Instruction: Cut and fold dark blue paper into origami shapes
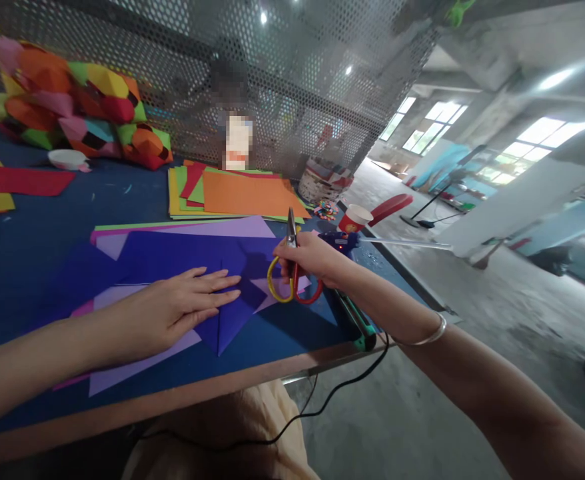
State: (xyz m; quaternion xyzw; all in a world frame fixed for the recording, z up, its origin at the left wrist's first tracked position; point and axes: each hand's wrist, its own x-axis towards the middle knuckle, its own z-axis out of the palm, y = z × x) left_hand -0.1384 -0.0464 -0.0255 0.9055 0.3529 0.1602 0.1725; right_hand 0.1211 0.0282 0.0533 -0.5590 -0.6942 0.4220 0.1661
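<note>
My left hand (172, 308) lies flat, fingers stretched out, on a folded dark blue paper (182, 260) with lilac edges showing around it. My right hand (308, 259) is closed around a pair of scissors (291, 267) with yellow and red handles. Their blades point up and away, just right of the blue paper's folded tip. Both hands rest over the blue table (22, 267).
A stack of orange, green and red sheets (242, 193) lies behind. A blue glue gun (340, 241), a red paper cup (355, 217) and a small basket (322, 181) stand at the right edge. Colourful paper shapes (77, 107) pile at the back left. A black cable (322, 407) hangs off the front.
</note>
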